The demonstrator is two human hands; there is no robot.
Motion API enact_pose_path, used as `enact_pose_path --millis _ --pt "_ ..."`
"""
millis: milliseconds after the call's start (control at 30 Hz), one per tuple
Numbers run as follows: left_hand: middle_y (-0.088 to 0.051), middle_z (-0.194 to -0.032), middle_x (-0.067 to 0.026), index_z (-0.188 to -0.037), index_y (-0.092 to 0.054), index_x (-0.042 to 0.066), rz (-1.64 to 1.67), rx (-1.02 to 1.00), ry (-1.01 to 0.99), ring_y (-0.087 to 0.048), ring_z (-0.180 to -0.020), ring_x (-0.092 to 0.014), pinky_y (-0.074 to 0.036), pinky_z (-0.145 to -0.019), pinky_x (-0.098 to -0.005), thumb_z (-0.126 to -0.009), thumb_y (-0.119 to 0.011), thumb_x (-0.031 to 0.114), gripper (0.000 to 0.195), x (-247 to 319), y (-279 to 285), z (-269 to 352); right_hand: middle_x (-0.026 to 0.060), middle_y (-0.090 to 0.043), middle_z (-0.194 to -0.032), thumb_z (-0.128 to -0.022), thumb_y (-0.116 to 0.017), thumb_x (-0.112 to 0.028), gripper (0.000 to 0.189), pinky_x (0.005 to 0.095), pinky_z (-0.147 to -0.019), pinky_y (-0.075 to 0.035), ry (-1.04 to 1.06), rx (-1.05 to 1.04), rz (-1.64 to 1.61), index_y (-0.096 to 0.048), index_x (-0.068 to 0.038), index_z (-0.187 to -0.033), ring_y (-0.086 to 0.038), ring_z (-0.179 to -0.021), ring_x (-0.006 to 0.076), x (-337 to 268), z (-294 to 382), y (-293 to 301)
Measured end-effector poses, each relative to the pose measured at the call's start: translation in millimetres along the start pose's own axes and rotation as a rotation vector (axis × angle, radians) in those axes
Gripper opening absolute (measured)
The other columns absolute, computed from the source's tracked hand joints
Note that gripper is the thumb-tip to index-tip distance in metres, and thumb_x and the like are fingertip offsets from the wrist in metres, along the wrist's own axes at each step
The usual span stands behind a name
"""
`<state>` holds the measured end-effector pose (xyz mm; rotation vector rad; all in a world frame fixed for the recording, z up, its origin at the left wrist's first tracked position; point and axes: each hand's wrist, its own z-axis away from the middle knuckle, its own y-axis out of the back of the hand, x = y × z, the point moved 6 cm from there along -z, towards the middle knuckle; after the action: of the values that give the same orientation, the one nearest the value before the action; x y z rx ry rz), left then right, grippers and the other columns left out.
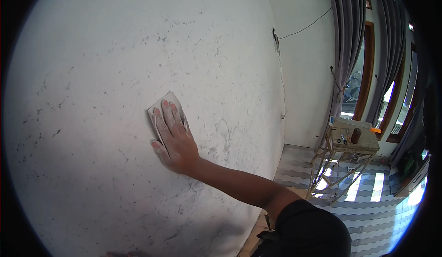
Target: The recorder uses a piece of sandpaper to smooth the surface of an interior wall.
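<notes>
My right hand (176, 139), dusted with white powder, is pressed on a whitish abrasive sheet (169, 100) that lies against the white wall (103, 174). Its fingers point up and lie over the sheet, while the thumb is spread to the left. The sheet's upper corners stick out past the fingertips. Grey specks, scuffs and hairline marks cover the wall around it. Of my left hand (119, 254) only fingertips show at the bottom edge of the view, close to the wall; what it holds, if anything, is hidden.
To the right, a metal-legged stand (373, 145) bears scissors (342, 139), a brown cylindrical object (356, 136) and an orange-handled tool (375, 130). Grey curtains (347, 32) hang by wood-framed windows. A thin cable (307, 26) runs near the wall corner above the striped tile floor (359, 219).
</notes>
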<state>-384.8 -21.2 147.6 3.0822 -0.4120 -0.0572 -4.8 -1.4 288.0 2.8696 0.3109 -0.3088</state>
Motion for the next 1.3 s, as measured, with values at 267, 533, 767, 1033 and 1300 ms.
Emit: enact_pose_path --millis 267,533,767,1033,1300 --pt "-0.031 -0.154 -0.0258 -0.148 -0.038 0.004 -0.005 0.011 0.002 -0.031 -0.140 -0.047 -0.023 -0.113 -0.0591 -0.100 -0.033 0.058 0.073 10 1 -9 0.0264 -0.016 -0.158 -0.097 -0.046 -0.028 0.067 0.0521 -0.117 -0.018 -0.074 0.127 -0.084 -0.022 -0.001 -0.153 -0.015 -0.146 0.0460 17 -40 7" --pt "-0.028 -0.155 -0.0271 -0.148 -0.039 0.003 -0.046 -0.093 -0.059 -0.028 -0.143 -0.046 -0.021 -0.114 -0.0576 -0.099 -0.039 0.054 0.071 20 -5 -26 0.0250 -0.015 -0.159 -0.097 -0.048 -0.032 0.070 0.0521 -0.118 -0.016 -0.005 0.213 -0.088 -0.020 -0.002 -0.153 -0.015 -0.147 0.0414 28 -102 28" --pt "-0.027 -0.155 -0.0279 -0.147 -0.038 0.000 -0.143 -0.059 -0.072 -0.027 -0.143 -0.046 -0.020 -0.114 -0.0576 -0.100 -0.035 0.053 0.071 40 -9 -48 0.0254 -0.019 -0.158 -0.095 -0.050 -0.031 0.069 0.0511 -0.118 -0.017 0.070 0.148 -0.078 -0.024 -0.002 -0.153 -0.016 -0.147 0.0427 24 -87 27" --pt "-0.023 -0.156 -0.0271 -0.150 -0.034 0.001 -0.087 -0.094 -0.034 -0.023 -0.145 -0.045 -0.017 -0.116 -0.0573 -0.101 -0.025 0.058 0.075 58 -13 -70 0.0244 -0.018 -0.158 -0.096 -0.049 -0.038 0.071 0.0518 -0.118 -0.017 0.062 0.130 -0.113 -0.024 -0.003 -0.153 -0.016 -0.147 0.0417 27 -72 16" --pt "-0.023 -0.159 -0.0197 -0.151 -0.030 0.003 -0.218 -0.108 -0.167 -0.023 -0.146 -0.040 -0.017 -0.116 -0.0576 -0.102 -0.026 0.050 0.067 103 -36 -102 0.0242 -0.020 -0.158 -0.097 -0.049 -0.040 0.072 0.0530 -0.117 -0.018 -0.054 0.196 -0.137 -0.024 -0.001 -0.152 -0.018 -0.147 0.0403 46 -110 30"
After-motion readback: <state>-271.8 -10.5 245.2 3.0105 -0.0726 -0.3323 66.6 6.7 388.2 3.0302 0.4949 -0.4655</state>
